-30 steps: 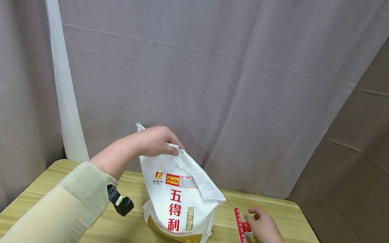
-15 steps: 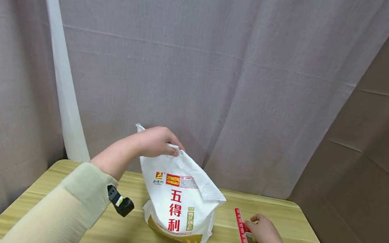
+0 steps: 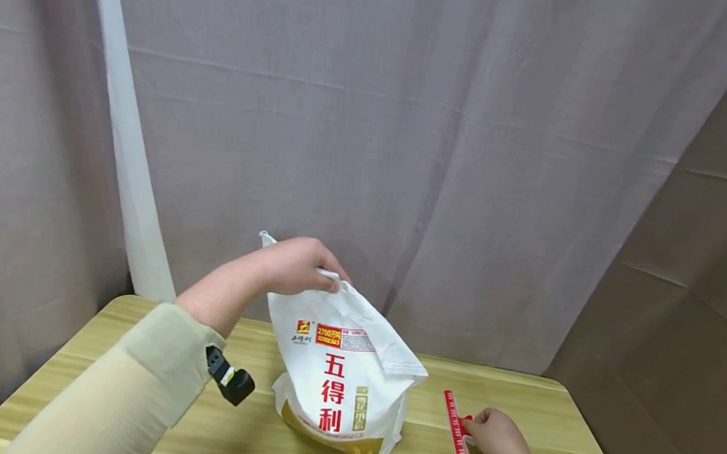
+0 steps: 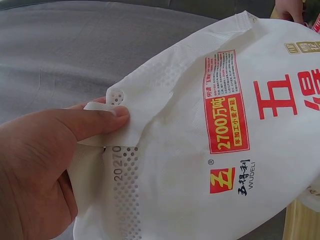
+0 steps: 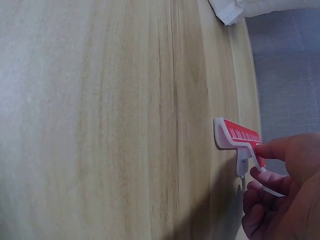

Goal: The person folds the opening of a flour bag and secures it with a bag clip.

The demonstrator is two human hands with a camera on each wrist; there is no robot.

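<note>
A white flour bag (image 3: 342, 379) with red characters stands on the wooden table (image 3: 222, 440). My left hand (image 3: 292, 263) grips the bag's folded top edge and holds it up; in the left wrist view the thumb (image 4: 92, 122) pinches the perforated top strip of the bag (image 4: 210, 150). To the bag's right a red sealing clip (image 3: 455, 440) lies on the table. My right hand (image 3: 496, 436) pinches the clip's handle; in the right wrist view the fingers (image 5: 280, 150) curl round the red and white clip (image 5: 240, 137).
Grey curtains (image 3: 416, 149) hang close behind the table, and a brown panel (image 3: 708, 306) closes the right side. A white pole (image 3: 119, 130) leans at the back left. Bare wood lies in front of the bag.
My right hand has drawn in and closed its fingers on the clip's handle. The left hand keeps its hold on the bag top.
</note>
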